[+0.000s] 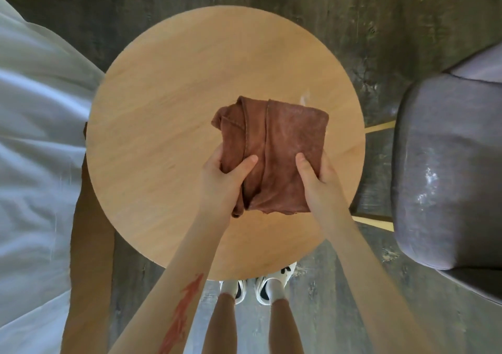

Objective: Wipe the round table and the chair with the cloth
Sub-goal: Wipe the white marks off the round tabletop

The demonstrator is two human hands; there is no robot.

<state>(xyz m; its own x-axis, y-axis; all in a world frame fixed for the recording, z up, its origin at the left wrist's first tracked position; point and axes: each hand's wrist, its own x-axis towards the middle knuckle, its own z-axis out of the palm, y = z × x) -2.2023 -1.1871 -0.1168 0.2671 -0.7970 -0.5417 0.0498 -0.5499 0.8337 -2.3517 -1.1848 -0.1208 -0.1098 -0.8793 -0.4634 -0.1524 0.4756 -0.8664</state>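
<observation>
A folded brown cloth (274, 147) is held over the middle of the round light-wood table (163, 125). My left hand (225, 179) grips the cloth's near left edge, thumb on top. My right hand (317, 179) grips its near right edge the same way. Whether the cloth touches the tabletop or hangs just above it, I cannot tell. The grey upholstered chair (445, 168) stands to the right of the table, its seat facing up with pale smudges on it.
A bed with white sheets (35, 141) and a brown wooden frame (87, 245) fills the left side, touching the table's edge. Dark wood floor (353, 41) surrounds the table. My legs and white shoes (266, 288) stand at the table's near edge.
</observation>
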